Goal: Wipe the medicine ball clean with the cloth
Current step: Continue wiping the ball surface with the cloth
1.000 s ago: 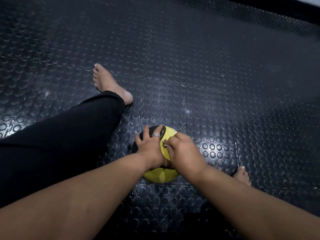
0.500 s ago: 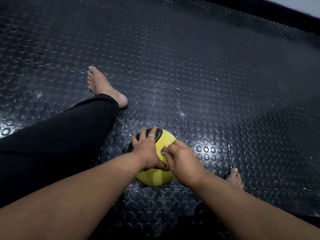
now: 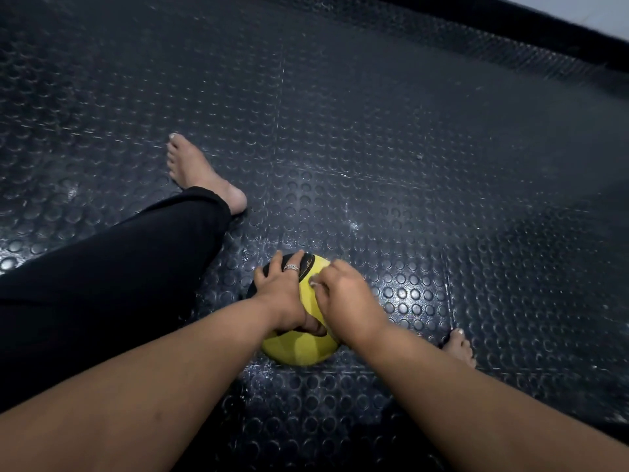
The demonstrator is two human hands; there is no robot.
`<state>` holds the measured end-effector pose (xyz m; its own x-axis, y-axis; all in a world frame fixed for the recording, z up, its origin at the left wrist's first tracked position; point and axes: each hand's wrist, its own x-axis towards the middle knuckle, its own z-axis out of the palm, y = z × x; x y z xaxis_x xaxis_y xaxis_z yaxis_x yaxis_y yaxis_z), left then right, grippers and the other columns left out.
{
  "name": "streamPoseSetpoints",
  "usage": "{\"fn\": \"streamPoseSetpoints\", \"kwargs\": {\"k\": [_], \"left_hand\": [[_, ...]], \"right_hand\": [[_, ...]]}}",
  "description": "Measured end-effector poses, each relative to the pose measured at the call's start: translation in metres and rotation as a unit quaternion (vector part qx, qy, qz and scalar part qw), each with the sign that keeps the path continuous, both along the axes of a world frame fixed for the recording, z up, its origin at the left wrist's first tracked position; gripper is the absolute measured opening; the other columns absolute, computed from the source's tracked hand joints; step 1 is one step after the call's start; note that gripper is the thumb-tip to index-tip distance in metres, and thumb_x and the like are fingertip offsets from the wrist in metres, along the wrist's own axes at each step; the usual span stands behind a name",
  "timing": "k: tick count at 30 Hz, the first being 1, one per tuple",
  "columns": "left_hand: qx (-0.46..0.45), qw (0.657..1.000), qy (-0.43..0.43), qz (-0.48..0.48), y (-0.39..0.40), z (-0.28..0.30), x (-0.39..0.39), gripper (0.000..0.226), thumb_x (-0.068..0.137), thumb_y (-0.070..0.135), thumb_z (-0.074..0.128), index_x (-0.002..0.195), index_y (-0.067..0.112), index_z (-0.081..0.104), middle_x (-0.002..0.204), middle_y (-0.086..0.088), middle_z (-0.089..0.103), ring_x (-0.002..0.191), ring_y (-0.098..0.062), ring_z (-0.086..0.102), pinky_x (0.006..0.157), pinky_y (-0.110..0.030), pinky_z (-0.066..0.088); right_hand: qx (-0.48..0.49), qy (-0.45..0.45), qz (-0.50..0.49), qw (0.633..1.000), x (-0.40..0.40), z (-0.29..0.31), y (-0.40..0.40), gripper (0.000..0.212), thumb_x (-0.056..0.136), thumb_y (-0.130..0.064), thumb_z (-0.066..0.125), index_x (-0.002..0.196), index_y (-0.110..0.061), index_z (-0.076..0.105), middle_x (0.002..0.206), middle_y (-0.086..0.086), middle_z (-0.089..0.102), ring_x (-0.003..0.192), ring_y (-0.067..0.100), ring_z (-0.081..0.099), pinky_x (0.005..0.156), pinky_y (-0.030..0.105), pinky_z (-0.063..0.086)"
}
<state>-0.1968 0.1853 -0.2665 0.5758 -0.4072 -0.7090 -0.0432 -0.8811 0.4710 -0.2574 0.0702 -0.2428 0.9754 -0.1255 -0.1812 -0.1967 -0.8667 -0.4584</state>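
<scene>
Medicine ball [image 3: 299,349] is steadied under the spread left hand [image 3: 282,294]; right hand [image 3: 343,301] beside it is curled, its contents indiscernible.

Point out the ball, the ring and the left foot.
ball [image 3: 299,349]: head view, on its yellow lower face.
ring [image 3: 291,267]: head view, on the band across a left-hand finger.
left foot [image 3: 197,172]: head view, on its top.

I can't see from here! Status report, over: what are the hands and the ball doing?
Left hand spread flat on ball, steadying. Right hand curled on top; cloth not visible. Ball on floor mat. Nothing in the way.
</scene>
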Motion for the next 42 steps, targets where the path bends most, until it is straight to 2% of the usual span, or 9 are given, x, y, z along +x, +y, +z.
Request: {"fn": "streamPoseSetpoints", "kwargs": {"k": [8, 13, 16, 20, 26, 33, 36, 38, 42], "left_hand": [[-0.017, 0.999, -0.027, 0.016, 0.007, 0.002, -0.009, 0.146, 0.05, 0.05, 0.092, 0.155, 0.031, -0.007, 0.162, -0.006, -0.012, 0.147, -0.039, -0.006, 0.121, -0.048, 0.011], [-0.063, 0.987, -0.091, 0.115, 0.01, 0.014, -0.017, 0.116, 0.067, 0.052, 0.083, 0.155, 0.023, 0.013, 0.162, -0.007, 0.004, 0.148, -0.031, 0.002, 0.12, -0.044, 0.016], [-0.052, 0.988, -0.096, 0.107, 0.015, 0.016, -0.017, 0.103, 0.076, 0.052, 0.077, 0.155, 0.023, 0.017, 0.161, -0.008, 0.013, 0.147, -0.032, 0.009, 0.12, -0.042, 0.018], [-0.047, 0.99, -0.066, 0.119, 0.028, 0.016, -0.012, 0.094, 0.08, 0.051, 0.073, 0.154, 0.025, 0.021, 0.158, -0.01, 0.022, 0.144, -0.031, 0.024, 0.117, -0.04, 0.026], [-0.063, 0.982, -0.052, 0.168, 0.028, 0.017, -0.002, 0.086, 0.077, 0.052, 0.075, 0.147, 0.021, 0.035, 0.148, -0.01, 0.04, 0.135, -0.03, 0.039, 0.11, -0.037, 0.036], [-0.066, 0.977, -0.076, 0.189, 0.003, 0.023, -0.007, 0.063, 0.097, 0.035, 0.056, 0.152, 0.029, 0.026, 0.162, -0.009, 0.006, 0.148, -0.03, 0.005, 0.119, -0.042, 0.014], [-0.039, 0.977, -0.083, 0.193, -0.005, 0.026, -0.015, 0.06, 0.099, 0.03, 0.05, 0.153, 0.031, 0.024, 0.163, -0.006, -0.005, 0.148, -0.029, -0.004, 0.119, -0.05, 0.015], [-0.013, 0.977, -0.053, 0.205, -0.007, 0.026, -0.019, 0.074, 0.094, 0.039, 0.055, 0.155, 0.032, 0.013, 0.162, -0.007, -0.011, 0.147, -0.034, -0.007, 0.119, -0.049, 0.014], [-0.008, 0.977, -0.054, 0.204, -0.001, 0.026, -0.021, 0.099, 0.08, 0.051, 0.072, 0.154, 0.031, 0.009, 0.161, -0.01, -0.01, 0.147, -0.038, -0.005, 0.119, -0.043, 0.009]], "right_hand": [[0.03, 0.021, 0.015, 0.999, -0.045, 0.004, -0.004, 0.022, 0.096, -0.021, 0.052, 0.103, -0.008, 0.068, 0.096, 0.005, 0.055, 0.091, 0.021, 0.05, 0.08, 0.03, 0.044], [0.057, 0.053, -0.038, 0.996, -0.03, 0.02, -0.014, 0.031, 0.094, -0.015, 0.053, 0.124, -0.011, 0.061, 0.111, 0.007, 0.055, 0.1, 0.02, 0.053, 0.085, 0.011, 0.032], [0.061, 0.059, -0.11, 0.99, -0.027, 0.027, -0.019, 0.031, 0.09, -0.011, 0.055, 0.119, -0.016, 0.064, 0.114, 0.002, 0.062, 0.103, 0.017, 0.057, 0.084, 0.015, 0.037], [0.218, 0.051, -0.303, 0.926, -0.028, 0.031, -0.015, 0.026, 0.085, -0.005, 0.058, 0.106, -0.015, 0.069, 0.089, 0.002, 0.069, 0.072, 0.012, 0.059, 0.06, 0.02, 0.046], [0.309, 0.045, -0.439, 0.843, -0.024, 0.013, -0.011, 0.018, 0.082, -0.007, 0.059, 0.091, -0.017, 0.071, 0.079, 0.002, 0.07, 0.074, 0.022, 0.063, 0.076, 0.04, 0.054], [0.132, 0.031, -0.267, 0.954, -0.011, 0.0, 0.001, 0.031, 0.09, -0.019, 0.054, 0.119, -0.012, 0.062, 0.112, 0.008, 0.057, 0.104, 0.021, 0.055, 0.091, 0.025, 0.041], [0.129, 0.033, -0.247, 0.96, -0.005, -0.003, 0.003, 0.031, 0.09, -0.016, 0.054, 0.12, -0.011, 0.061, 0.113, 0.007, 0.056, 0.104, 0.02, 0.054, 0.088, 0.022, 0.039], [0.241, 0.053, -0.299, 0.922, -0.001, -0.002, -0.003, 0.022, 0.089, -0.008, 0.055, 0.107, -0.01, 0.068, 0.097, 0.006, 0.063, 0.085, 0.018, 0.058, 0.073, 0.02, 0.044], [0.495, 0.07, -0.439, 0.746, 0.001, 0.007, -0.02, 0.025, 0.078, 0.013, 0.045, 0.079, -0.002, 0.066, 0.074, 0.013, 0.064, 0.066, 0.024, 0.057, 0.061, 0.028, 0.047]]}}
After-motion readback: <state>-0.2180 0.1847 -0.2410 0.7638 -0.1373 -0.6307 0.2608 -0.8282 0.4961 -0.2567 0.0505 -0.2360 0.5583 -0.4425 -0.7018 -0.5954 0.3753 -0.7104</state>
